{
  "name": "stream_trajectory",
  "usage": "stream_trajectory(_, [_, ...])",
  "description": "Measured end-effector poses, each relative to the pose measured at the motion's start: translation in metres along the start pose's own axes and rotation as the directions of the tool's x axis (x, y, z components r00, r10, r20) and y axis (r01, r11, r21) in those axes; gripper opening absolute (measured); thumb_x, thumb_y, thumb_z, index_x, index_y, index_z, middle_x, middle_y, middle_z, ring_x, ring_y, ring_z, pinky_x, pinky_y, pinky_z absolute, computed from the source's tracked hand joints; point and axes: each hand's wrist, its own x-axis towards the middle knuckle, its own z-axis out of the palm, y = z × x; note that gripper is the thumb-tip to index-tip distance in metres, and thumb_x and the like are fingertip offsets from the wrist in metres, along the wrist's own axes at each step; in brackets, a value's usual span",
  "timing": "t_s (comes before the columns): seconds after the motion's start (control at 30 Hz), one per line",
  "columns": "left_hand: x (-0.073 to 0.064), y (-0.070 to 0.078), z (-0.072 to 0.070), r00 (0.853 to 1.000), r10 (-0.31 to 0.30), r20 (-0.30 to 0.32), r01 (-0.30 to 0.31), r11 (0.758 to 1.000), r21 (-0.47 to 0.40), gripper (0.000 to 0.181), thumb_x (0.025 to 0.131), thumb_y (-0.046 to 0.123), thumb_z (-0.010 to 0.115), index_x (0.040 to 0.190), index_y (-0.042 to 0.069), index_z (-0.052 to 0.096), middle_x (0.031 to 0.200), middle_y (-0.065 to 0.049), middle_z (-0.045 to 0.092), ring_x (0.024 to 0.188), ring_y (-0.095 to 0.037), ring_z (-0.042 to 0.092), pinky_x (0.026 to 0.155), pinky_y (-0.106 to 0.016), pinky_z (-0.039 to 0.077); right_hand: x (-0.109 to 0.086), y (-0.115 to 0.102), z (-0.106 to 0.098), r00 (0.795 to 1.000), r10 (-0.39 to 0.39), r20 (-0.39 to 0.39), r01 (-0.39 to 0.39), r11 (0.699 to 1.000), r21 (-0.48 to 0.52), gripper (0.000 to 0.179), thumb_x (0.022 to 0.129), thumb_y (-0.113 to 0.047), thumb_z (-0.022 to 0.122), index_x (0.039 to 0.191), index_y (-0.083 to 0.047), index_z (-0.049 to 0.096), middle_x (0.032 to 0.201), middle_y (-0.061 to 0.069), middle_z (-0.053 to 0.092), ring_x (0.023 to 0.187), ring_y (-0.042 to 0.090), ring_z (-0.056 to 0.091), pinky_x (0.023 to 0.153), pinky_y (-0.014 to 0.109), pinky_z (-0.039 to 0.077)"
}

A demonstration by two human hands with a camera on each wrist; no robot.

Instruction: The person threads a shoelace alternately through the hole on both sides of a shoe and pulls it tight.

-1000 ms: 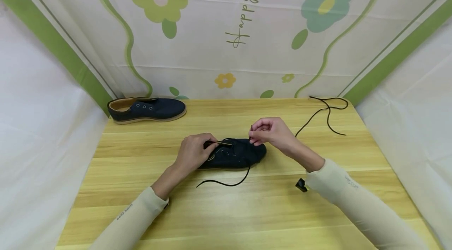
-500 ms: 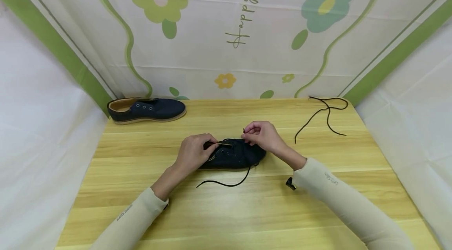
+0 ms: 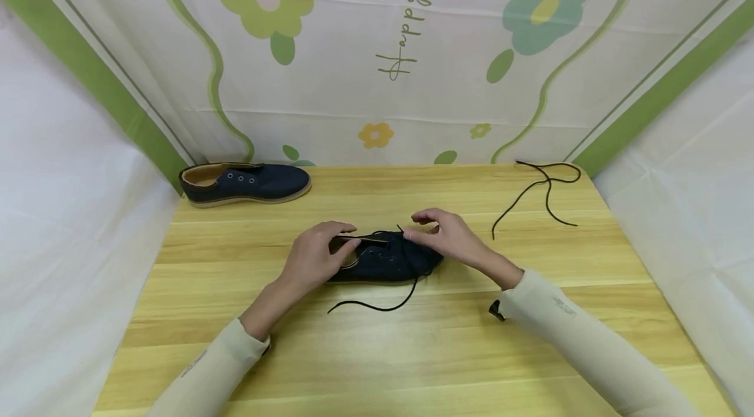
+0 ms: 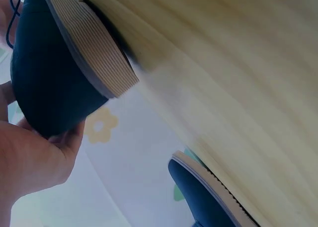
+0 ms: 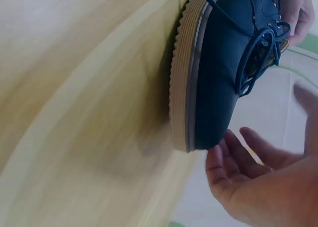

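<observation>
A dark navy lace-up shoe (image 3: 379, 266) lies on the table, toe to the right, a black shoelace (image 3: 377, 307) threaded through its front eyelets. One lace end trails onto the wood; the other stands up near the right thumb. My left hand (image 3: 315, 256) is at the shoe's opening, thumb and index fingertips apart on either side of the tongue edge. Behind the heel (image 4: 54, 73), the left wrist view shows that hand's fingers partly hidden. My right hand (image 3: 450, 237) hovers over the toe with thumb and fingers parted; in the right wrist view its fingertips (image 5: 216, 162) overlap the toe.
A second navy shoe (image 3: 253, 182), without a lace, stands at the table's back left. A loose black shoelace (image 3: 548, 180) lies looped at the back right. Behind the wooden table (image 3: 377, 364) hangs a white flowered curtain (image 3: 353, 57).
My right hand shifted left over the shoe, then its fingers parted and let go of the lace end. My left thumb and fingers loosened from the tongue and drew back slightly left.
</observation>
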Motion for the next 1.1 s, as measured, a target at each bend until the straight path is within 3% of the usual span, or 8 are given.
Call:
stream_trajectory(0.1, [-0.006,-0.004,-0.008,0.994,-0.084,0.065,0.086,0.996,-0.018,0.049,0.101,0.041,0.073,0.139,0.011,0.069,0.137,-0.008,0.070,0.128,-0.031,0.066,0.103,-0.053,0.054,-0.007,0.007,-0.004,0.996,-0.015,0.084,0.019,0.998,-0.053,0.081,0.093,-0.053,0.078,0.153,-0.004,0.054,0.149,0.017,0.059,0.126,0.036,0.063,0.103,0.055,0.052])
stream_trajectory(0.27, [-0.016,-0.011,-0.022,0.960,-0.188,0.208,0.203,0.978,-0.054,0.083,0.095,0.056,0.075,0.158,0.009,0.049,0.153,-0.012,0.057,0.143,-0.036,0.053,0.112,-0.059,0.045,-0.014,0.018,-0.002,0.986,-0.094,0.141,0.116,0.981,-0.155,0.101,0.082,-0.057,0.087,0.155,0.003,0.049,0.153,0.022,0.054,0.140,0.041,0.053,0.111,0.059,0.046])
stream_trajectory(0.47, [-0.022,-0.017,-0.028,0.931,-0.211,0.297,0.233,0.972,-0.042,0.110,0.079,0.053,0.092,0.162,0.005,0.038,0.158,-0.017,0.052,0.145,-0.043,0.049,0.113,-0.062,0.043,-0.018,0.017,0.007,0.982,-0.153,0.106,0.176,0.953,-0.248,0.107,0.075,-0.056,0.093,0.152,0.005,0.051,0.148,0.024,0.059,0.135,0.043,0.057,0.110,0.058,0.047])
stream_trajectory(0.63, [-0.023,-0.022,-0.029,0.920,-0.214,0.329,0.228,0.974,-0.003,0.108,0.075,0.036,0.098,0.159,0.000,0.041,0.154,-0.026,0.053,0.138,-0.048,0.054,0.110,-0.062,0.047,-0.017,0.016,0.012,0.985,-0.153,0.085,0.171,0.944,-0.281,0.106,0.075,-0.056,0.093,0.152,0.004,0.051,0.147,0.023,0.060,0.134,0.042,0.058,0.109,0.058,0.048])
stream_trajectory(0.83, [-0.024,-0.023,-0.026,0.904,-0.259,0.340,0.273,0.962,0.008,0.098,0.075,0.035,0.099,0.152,0.001,0.048,0.139,-0.025,0.065,0.123,-0.043,0.065,0.101,-0.057,0.053,-0.019,0.017,0.015,0.986,-0.153,0.071,0.167,0.943,-0.286,0.100,0.079,-0.055,0.091,0.152,0.002,0.053,0.147,0.022,0.061,0.134,0.041,0.059,0.109,0.056,0.049])
stream_trajectory(1.1, [-0.023,-0.022,-0.024,0.913,-0.271,0.304,0.274,0.961,0.036,0.094,0.074,0.039,0.099,0.147,0.000,0.055,0.123,-0.023,0.073,0.099,-0.031,0.073,0.093,-0.053,0.057,-0.019,0.021,0.016,0.985,-0.166,0.050,0.173,0.942,-0.288,0.098,0.078,-0.055,0.091,0.149,0.003,0.057,0.143,0.022,0.064,0.132,0.041,0.061,0.109,0.056,0.049])
